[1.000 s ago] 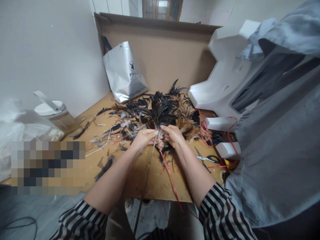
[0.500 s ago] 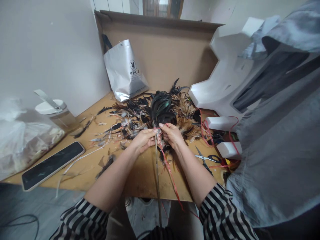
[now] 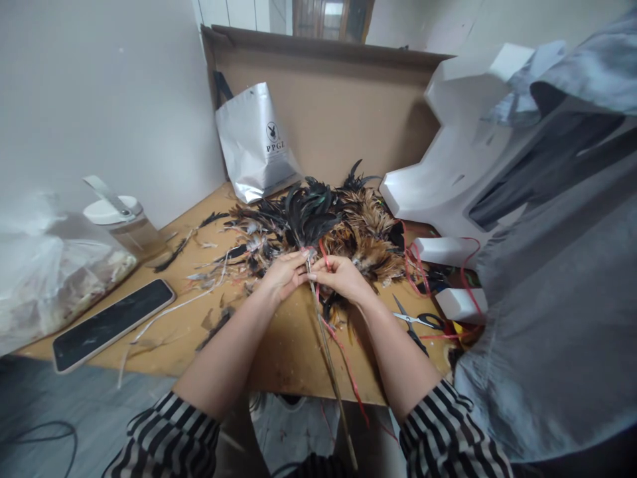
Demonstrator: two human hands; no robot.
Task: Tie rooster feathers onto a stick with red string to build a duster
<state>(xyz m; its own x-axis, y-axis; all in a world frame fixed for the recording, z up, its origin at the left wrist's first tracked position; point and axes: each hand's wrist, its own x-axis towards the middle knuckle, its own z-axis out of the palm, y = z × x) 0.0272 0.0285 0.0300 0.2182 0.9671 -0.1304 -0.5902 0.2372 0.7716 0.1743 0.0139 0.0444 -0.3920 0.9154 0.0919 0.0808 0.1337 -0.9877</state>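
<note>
My left hand is closed around the upper end of a thin stick, where black feathers fan out from it. The stick slants down over the table edge toward my lap. With thumb and fingers pinched, my right hand grips the stick just below my left fingertips. A red plastic string runs by the right fingers, and a loose red strand hangs over the table edge. Behind both hands lies a heap of brown and black feathers. The exact binding point is partly hidden by my fingers.
Scissors lie at the right, near white foam blocks and a grey cloth. On the left are a phone, a lidded cup and a plastic bag. A silver bag stands at the back.
My right hand has moved down from the feather base onto the stick. The black feathers have shifted left, and the stick's lower end has swung right.
</note>
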